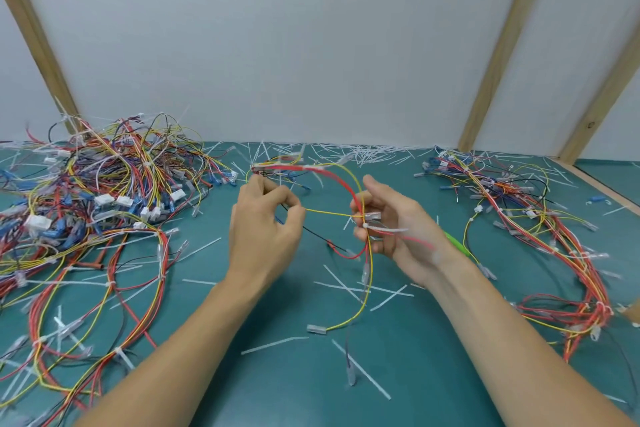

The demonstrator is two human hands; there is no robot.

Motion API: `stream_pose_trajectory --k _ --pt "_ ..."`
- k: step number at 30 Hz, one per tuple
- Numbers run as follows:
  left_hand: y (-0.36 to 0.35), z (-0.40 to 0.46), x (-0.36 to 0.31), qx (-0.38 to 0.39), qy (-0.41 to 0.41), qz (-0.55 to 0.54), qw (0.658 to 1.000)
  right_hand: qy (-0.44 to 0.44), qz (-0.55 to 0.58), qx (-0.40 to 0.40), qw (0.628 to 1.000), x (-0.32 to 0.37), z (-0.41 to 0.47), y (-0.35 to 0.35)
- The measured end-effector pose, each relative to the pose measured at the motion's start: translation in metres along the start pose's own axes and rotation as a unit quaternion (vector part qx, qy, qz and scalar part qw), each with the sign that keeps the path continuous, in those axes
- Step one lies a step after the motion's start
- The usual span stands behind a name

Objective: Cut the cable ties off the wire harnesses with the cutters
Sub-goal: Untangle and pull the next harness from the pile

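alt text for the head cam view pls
Two bare hands, left hand and right hand, hold a red and yellow wire harness above a green table strewn with cut cable ties, harness piles on both sides.

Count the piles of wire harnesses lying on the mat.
2. One big tangled pile lies at the far left; a longer pile runs down the right side. A third harness is held up between the hands.
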State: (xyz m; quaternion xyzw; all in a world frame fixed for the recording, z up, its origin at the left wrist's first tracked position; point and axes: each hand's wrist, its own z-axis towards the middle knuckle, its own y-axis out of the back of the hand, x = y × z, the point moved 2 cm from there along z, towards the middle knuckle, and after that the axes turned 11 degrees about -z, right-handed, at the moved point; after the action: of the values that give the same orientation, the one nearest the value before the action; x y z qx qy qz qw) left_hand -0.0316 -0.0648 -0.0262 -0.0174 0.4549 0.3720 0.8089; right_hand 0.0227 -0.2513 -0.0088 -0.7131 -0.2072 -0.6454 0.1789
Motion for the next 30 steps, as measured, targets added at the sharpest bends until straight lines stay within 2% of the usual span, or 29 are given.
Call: stream_pose_trajectory --k 4,8,11,13,15,18,20,22,26,30 --pt "-0.003 -0.001 0.005 0.064 -0.026 0.122 0.990 0.032 -0.015 0.078 0.996 -0.002 -0.002 -0.004" --pt "-0.006 -0.002 0.006 0.097 -0.088 0.161 0.978 0.060 -0.113 0.089 0.988 -0.004 -0.001 -0.006" --pt "-0.009 -0.005 0.008 0.118 -0.090 0.198 0.969 0.084 -0.148 0.079 0.982 -0.006 -0.001 -0.010" --pt "-0.007 -0.004 0.010 0.092 -0.061 0.195 0.975 0.089 -0.166 0.031 0.982 -0.005 0.001 -0.009" --pt "-0.003 0.000 0.010 0.027 -0.025 0.170 0.985 0.080 -0.138 -0.010 0.987 -0.006 0.003 -0.006" --pt "0.001 0.004 0.009 -0.052 0.030 0.070 0.996 0.059 -0.082 -0.012 0.995 -0.006 0.002 -0.007" --pt "0.004 0.003 0.005 -0.069 0.020 0.007 0.997 0.051 -0.071 -0.012 0.996 -0.007 0.001 -0.009" --pt "0.006 0.001 -0.001 -0.048 -0.024 0.023 0.998 0.041 -0.068 -0.018 0.997 -0.008 0.002 -0.011" --pt "-0.004 -0.005 -0.012 0.046 -0.120 0.151 0.980 0.025 -0.075 -0.035 0.996 -0.011 0.002 -0.012" --pt "-0.010 -0.007 -0.010 0.150 -0.151 0.084 0.973 0.022 -0.079 -0.054 0.995 -0.012 0.002 -0.010"
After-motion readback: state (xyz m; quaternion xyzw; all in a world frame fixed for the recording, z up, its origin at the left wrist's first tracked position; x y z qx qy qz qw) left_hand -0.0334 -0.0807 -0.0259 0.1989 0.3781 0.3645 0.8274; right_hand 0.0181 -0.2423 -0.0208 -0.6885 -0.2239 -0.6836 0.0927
